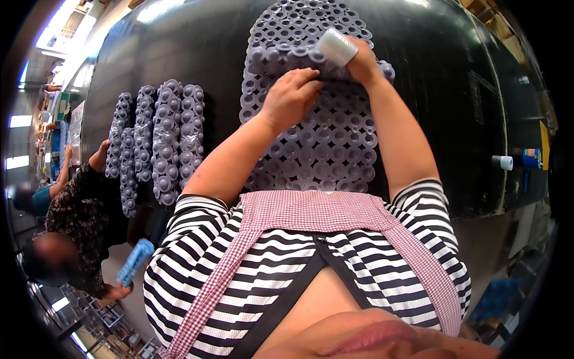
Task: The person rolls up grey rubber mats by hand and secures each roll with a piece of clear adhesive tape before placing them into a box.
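A grey-purple bath mat with suction cups (pixel 317 134) lies lengthwise on the black table in front of me, its cups facing up. A rolled-up band of the mat (pixel 278 60) runs across its upper half. My left hand (pixel 293 99) is on the near side of this roll, fingers bent and closed against it; the fingertips are partly hidden. In my right hand (pixel 363 63) is a roll of transparent wrapping film (pixel 336 46), held tilted just above the right part of the mat's roll.
Several rolled mats (pixel 167 143) wrapped in film lie side by side at the left. A person (pixel 72 221) stands beyond them, one hand at the rolls, the other holding a blue roll (pixel 135 262). On the table's (pixel 442 137) right edge lie a white roll (pixel 503 162) and a blue container (pixel 531 158).
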A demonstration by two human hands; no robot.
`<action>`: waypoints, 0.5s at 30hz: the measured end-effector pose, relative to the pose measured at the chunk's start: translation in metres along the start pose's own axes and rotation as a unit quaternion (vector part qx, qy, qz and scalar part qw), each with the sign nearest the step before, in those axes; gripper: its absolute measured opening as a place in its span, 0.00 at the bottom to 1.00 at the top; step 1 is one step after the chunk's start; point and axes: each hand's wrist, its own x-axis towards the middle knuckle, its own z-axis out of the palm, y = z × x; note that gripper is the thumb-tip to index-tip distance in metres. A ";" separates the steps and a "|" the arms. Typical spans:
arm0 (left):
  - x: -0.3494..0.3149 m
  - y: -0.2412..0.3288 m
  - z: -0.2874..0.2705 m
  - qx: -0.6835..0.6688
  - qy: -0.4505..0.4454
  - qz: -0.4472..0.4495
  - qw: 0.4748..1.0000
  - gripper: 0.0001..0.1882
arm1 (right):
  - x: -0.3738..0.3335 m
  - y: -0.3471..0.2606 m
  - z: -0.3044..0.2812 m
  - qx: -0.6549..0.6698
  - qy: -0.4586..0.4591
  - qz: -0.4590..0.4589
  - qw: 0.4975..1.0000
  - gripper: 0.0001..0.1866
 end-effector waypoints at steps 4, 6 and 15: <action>0.018 -0.027 0.031 0.083 -0.103 -0.046 0.990 0.35 | 0.064 0.021 -0.023 0.157 0.065 0.027 0.985 0.12; 0.039 -0.048 0.041 0.082 -0.118 -0.065 0.988 0.39 | 0.083 0.017 -0.027 0.135 0.077 -0.002 0.988 0.11; 0.114 -0.128 0.061 0.156 -0.208 -0.078 0.962 0.35 | 0.027 0.005 0.009 -0.145 0.095 -0.264 0.949 0.11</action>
